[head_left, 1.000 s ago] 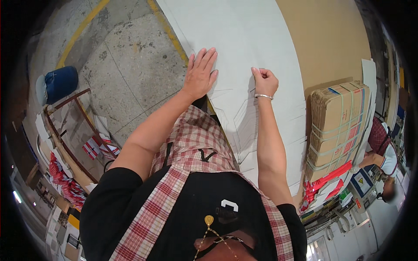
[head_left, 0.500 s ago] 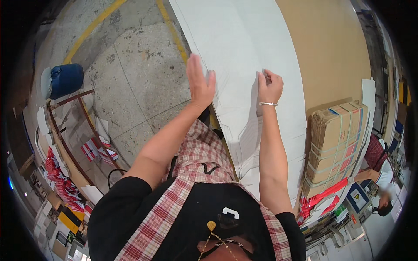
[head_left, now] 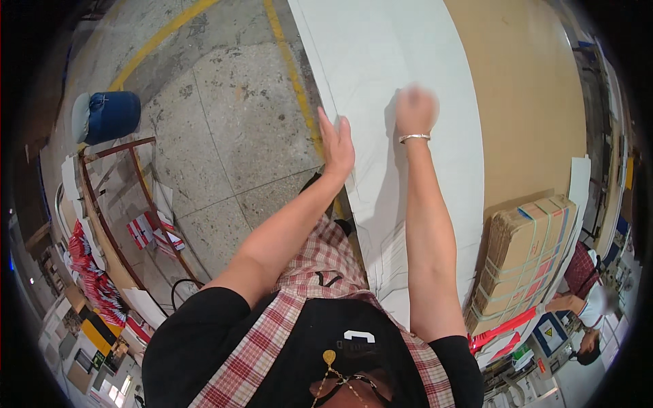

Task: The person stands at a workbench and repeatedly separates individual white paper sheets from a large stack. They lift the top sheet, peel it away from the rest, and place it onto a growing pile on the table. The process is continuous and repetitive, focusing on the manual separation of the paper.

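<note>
A large white sheet [head_left: 377,75], thin dark lines on its near part, lies in front of the person, slightly right of centre. The left hand [head_left: 338,147] is at its left edge, fingers extended and thumb set apart, gripping nothing visible; contact with the edge cannot be confirmed. The right hand [head_left: 416,111], above the sheet, is curled and blurred; whether it holds anything cannot be told. The step in hand appears to be manual handling of the sheet near that edge; the next move would call for keeping the left palm aligned with it. To the right are brown board [head_left: 527,95] and a strapped cardboard bundle [head_left: 524,255]; to the left, concrete floor [head_left: 224,129].
</note>
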{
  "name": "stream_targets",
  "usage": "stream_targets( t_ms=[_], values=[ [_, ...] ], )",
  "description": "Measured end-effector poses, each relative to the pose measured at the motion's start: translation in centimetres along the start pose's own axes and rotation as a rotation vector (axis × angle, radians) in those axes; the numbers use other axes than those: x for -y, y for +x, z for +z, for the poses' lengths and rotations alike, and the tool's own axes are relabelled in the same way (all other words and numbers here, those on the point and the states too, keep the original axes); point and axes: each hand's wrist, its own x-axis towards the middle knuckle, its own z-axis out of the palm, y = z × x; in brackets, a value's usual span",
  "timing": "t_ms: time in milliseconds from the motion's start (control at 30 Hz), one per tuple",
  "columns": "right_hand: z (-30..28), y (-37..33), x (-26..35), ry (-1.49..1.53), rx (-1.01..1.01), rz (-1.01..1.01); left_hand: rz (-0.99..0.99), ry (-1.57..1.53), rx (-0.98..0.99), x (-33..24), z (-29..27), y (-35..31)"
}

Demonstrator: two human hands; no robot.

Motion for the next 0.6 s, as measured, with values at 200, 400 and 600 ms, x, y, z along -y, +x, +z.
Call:
stream_targets(
  t_ms=[200, 400, 600],
  values=[
    [2.2, 5.7, 1.2, 0.162, -0.025, -0.005, 0.029, -0.088, -0.018, -1.8, -1.6, 5.7],
    [-1.4, 4.1, 1.4, 0.122, 0.124, 0.146, -0.081, -0.078, 0.013, -1.6, -2.9, 6.8],
    [-9.9, -10.4, -8.9, -0.026, -0.047, 0.277, -1.068, -0.380, 0.165, 1.5, -5.0, -10.7]
  ],
)
